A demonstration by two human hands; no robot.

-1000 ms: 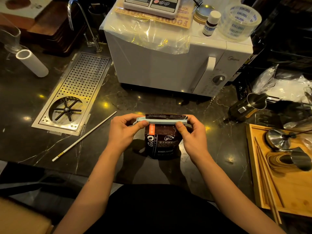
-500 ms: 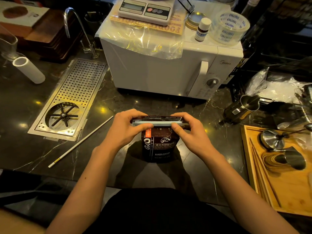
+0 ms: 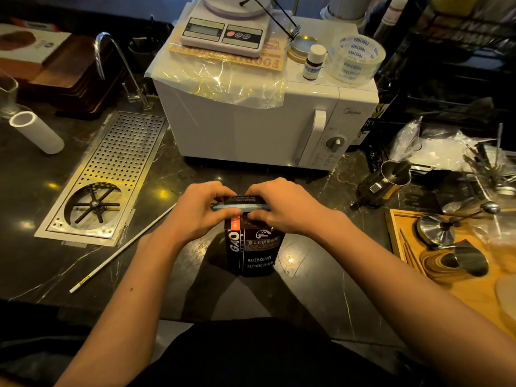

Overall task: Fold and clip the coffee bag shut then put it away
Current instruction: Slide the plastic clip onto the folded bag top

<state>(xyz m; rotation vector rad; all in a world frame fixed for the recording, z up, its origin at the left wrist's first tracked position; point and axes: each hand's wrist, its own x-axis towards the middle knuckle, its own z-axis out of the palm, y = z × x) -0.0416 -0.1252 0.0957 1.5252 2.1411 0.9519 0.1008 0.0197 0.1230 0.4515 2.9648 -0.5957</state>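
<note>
Dark coffee bag (image 3: 252, 247) stands upright on the black marble counter (image 3: 173, 263), in front of the white microwave (image 3: 251, 127); a pale blue clip (image 3: 240, 207) lies across its folded top, only the middle stretch of it visible between the hands; left hand (image 3: 199, 213) curled tight over the clip's left end, thumb below and fingers over the top; right hand (image 3: 284, 209) the same on the right end, fingers wrapped over the fold, thumb pressing the bag's front just under the clip; both hands closed on clip and bag top together (whether the clip is fully snapped, can't tell); perforated steel drip tray (image 3: 111, 174) well to the left; thin white rod (image 3: 122, 247) lies diagonally on the counter between tray and bag, near the left forearm; wooden tray (image 3: 458, 297) with metal tools at the right edge; scale (image 3: 226, 32) and tape roll (image 3: 356, 58) on top of the microwave.
</note>
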